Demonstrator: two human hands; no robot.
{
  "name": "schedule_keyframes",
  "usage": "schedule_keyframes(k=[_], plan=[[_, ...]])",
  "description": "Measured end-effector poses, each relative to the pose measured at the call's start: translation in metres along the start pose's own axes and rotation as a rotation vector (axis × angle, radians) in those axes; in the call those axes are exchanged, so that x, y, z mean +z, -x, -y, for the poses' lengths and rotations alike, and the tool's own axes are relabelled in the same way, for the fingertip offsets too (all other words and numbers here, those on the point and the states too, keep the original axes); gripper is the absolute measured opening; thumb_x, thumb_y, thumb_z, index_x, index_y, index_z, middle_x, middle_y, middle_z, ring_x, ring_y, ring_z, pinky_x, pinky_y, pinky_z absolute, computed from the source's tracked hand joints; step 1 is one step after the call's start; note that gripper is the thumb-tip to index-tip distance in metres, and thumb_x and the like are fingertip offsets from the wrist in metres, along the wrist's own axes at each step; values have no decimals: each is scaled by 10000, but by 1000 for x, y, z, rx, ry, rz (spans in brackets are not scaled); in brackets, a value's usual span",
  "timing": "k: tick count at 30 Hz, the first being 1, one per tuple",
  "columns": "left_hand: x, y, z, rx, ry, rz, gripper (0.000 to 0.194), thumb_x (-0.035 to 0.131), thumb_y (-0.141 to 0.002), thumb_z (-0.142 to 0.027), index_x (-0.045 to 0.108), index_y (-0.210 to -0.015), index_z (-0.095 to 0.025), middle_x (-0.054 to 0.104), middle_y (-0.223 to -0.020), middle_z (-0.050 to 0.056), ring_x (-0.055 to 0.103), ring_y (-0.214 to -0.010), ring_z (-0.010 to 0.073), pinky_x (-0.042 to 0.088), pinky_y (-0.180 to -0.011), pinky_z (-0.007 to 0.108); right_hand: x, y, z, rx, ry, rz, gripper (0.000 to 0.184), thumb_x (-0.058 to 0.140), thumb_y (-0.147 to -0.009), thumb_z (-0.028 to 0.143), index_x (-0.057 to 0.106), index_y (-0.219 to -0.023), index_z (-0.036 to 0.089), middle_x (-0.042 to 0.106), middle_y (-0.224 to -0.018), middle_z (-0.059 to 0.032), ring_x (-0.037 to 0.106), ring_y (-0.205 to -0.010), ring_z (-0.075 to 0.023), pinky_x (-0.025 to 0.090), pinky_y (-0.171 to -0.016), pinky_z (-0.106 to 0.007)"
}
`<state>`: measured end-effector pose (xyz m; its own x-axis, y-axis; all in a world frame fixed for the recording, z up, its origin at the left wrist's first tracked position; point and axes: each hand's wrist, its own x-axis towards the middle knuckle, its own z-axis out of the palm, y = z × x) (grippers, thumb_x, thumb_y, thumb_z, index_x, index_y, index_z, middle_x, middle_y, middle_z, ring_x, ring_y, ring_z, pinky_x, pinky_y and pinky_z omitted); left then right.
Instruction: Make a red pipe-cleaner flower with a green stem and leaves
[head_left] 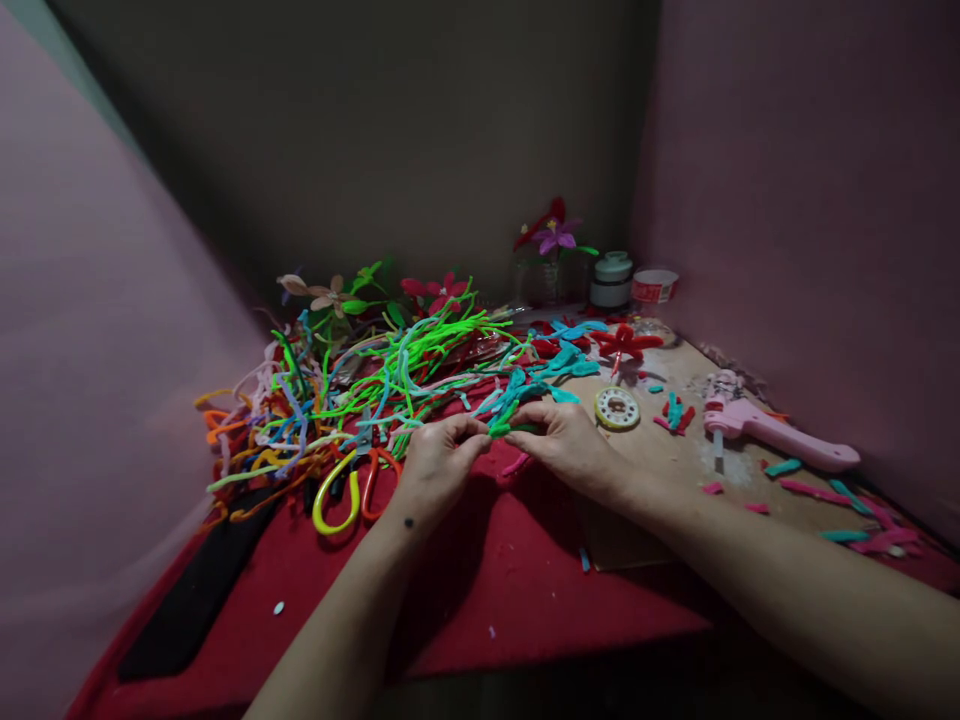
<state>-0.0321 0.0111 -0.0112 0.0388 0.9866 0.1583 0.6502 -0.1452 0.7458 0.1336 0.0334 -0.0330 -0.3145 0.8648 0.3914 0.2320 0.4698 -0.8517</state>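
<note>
Green fuzzy piece (501, 424): one, short, held just above the red-covered surface (525, 620), at its middle. Left hand (439, 465): grip narrow, thumb and forefinger pinched at the piece's left end. Right hand (574, 450): grip likewise narrow, at its right end; two-sided support, I judge, for steadying or shaping something so slight. Exact finger contact: too small for me to tell.

Just beyond: turquoise pieces (568, 362), loose. To the left: scissors (365, 438), handles toward me, presumably for easy reach; bright green stems (450, 345), heaped, likely as ready stock; black strip (195, 590), lying flat. To the right: board (630, 500), perhaps protecting the cloth, bearing a round yellow-rimmed disc (617, 409), a red fuzzy flower (624, 343) and a pink-handled tool (787, 435). At the back: purple flower (556, 236), upright, apparently stood clear of the clutter.
</note>
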Motion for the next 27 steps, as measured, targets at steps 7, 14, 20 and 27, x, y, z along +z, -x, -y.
schedule_keyframes(k=[7, 14, 20, 27], plan=[[1, 2, -1, 107, -101, -63, 108, 570, -708, -246, 658, -728, -185, 665, -688, 10, 579, -642, 148, 424, -642, 250, 1, 1, -2, -21, 15, 4, 106, 574, -743, 191, 668, -717, 151, 642, -660, -3, 534, -612, -123, 390, -610, -238], [6, 2, 3, 403, -320, -203, 94, 532, -754, -185, 621, -724, -197, 674, -728, 31, 605, -726, 171, 452, -753, 314, 1, 2, 1, -69, 82, -100, 104, 602, -732, 205, 618, -640, 159, 591, -624, -1, 502, -592, -117, 365, -583, -243], [8, 3, 6, 599, -403, -287, 98, 506, -789, -162, 592, -754, -193, 659, -690, 10, 604, -688, 147, 403, -906, 366, 2, 7, 2, -117, 94, -109, 107, 569, -766, 195, 601, -667, 167, 576, -637, 1, 494, -610, -119, 377, -593, -242], [9, 5, 3, 630, -441, -302, 99, 497, -805, -160, 585, -775, -195, 659, -706, 7, 608, -715, 147, 392, -930, 373, 4, 10, 2, -186, 195, -177, 74, 548, -786, 192, 609, -747, 177, 596, -726, -28, 528, -703, -144, 399, -683, -270]])
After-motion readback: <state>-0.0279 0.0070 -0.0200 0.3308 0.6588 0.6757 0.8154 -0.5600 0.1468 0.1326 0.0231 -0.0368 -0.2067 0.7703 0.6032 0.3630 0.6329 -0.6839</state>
